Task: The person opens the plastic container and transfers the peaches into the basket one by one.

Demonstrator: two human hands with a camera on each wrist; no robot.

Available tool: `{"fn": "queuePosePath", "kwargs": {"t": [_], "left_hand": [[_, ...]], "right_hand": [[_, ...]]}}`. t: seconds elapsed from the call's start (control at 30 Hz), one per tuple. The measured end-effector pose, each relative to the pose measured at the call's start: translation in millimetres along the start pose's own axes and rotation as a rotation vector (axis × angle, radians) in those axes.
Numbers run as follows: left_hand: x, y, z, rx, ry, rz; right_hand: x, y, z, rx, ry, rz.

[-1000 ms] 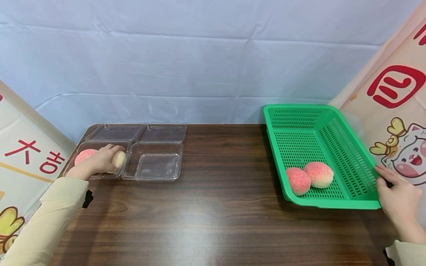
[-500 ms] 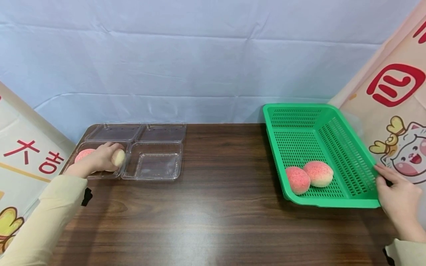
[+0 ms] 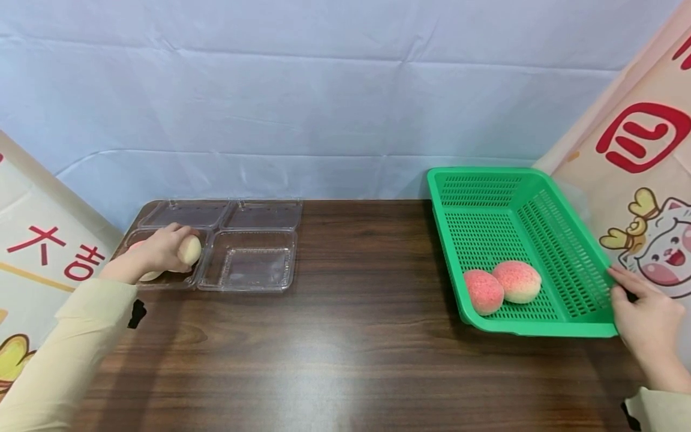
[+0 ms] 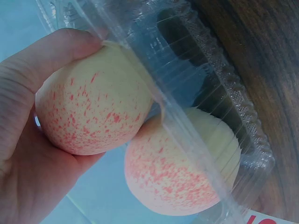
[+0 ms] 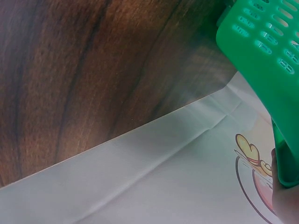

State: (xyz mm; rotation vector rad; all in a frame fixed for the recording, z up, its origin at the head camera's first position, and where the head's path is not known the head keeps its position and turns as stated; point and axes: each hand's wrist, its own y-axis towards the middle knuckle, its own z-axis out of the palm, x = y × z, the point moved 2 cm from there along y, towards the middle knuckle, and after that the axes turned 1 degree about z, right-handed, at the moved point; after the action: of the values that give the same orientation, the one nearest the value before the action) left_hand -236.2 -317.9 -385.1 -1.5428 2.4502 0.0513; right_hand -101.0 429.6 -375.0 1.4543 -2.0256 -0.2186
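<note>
In the head view my left hand (image 3: 162, 251) holds a pale peach (image 3: 189, 250) over the left compartment of a clear plastic container (image 3: 248, 290). The left wrist view shows my thumb and fingers curled round that peach (image 4: 96, 100), with a second peach (image 4: 182, 163) beside it in the container. My right hand (image 3: 648, 321) grips the right rim of a green basket (image 3: 540, 329), near its front corner. Two pink peaches, one (image 3: 483, 292) at the left and one (image 3: 516, 281) next to it, lie in the basket's front left part.
The container's clear lids (image 3: 261, 216) lie folded back behind it, by the blue-white cloth (image 3: 345, 108). Brown wooden table (image 3: 335, 336) stretches between container and basket. Printed cloths hang at the left (image 3: 48, 240) and right (image 3: 653, 198).
My left hand has risen slightly and shifted a little to the left with the peach in its grip. My right hand and the basket have not visibly moved.
</note>
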Motion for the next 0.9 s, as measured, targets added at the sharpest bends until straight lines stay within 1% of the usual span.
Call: {"fn": "queuePosePath", "kwargs": {"t": [0.2,0.37,0.57,0.73,0.9], "left_hand": [[-1.8,-0.3,-5.4,0.005,0.021,0.023],[-6.2,-0.5,-10.6,-0.002,0.037,0.036],[-10.0,-0.9,-15.9,-0.017,0.054,0.067],[-13.4,-1.2,-18.8,-0.018,0.054,0.070],[-18.6,-1.8,-21.6,-0.012,0.049,0.068]], "right_hand": [[0,1.0,-1,0.016,-0.006,0.004],[-1,-0.3,0,0.016,0.001,0.018],[-1,-0.4,0,-0.004,0.021,-0.008],[-2,-0.1,0,-0.012,0.024,-0.024],[-2,-1.1,1,-0.015,0.019,-0.014]]}}
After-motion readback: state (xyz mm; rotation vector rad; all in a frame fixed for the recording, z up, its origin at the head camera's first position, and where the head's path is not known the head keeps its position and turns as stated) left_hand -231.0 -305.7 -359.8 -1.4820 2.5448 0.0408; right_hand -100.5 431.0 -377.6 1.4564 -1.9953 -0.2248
